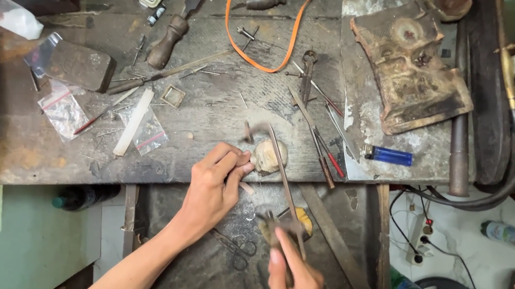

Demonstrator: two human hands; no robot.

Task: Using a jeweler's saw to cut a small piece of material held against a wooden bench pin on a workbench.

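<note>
My left hand (218, 182) pinches a small piece against the front edge of the worn wooden bench (223, 106), beside a pale rounded lump (267, 156). My right hand (294, 279) grips the handle of a long thin file (281, 169), blurred with motion, whose blade slants up across the lump toward my left fingertips. What exactly the left fingers hold is too small to tell.
Pliers (308, 67), needle files (326, 155), a blue lighter (390, 155), an orange strap (281, 39), small plastic bags (66, 112) and a charred block (409, 68) lie on the bench. Scissors (235, 247) rest in the tray below. A hose (511, 158) hangs at right.
</note>
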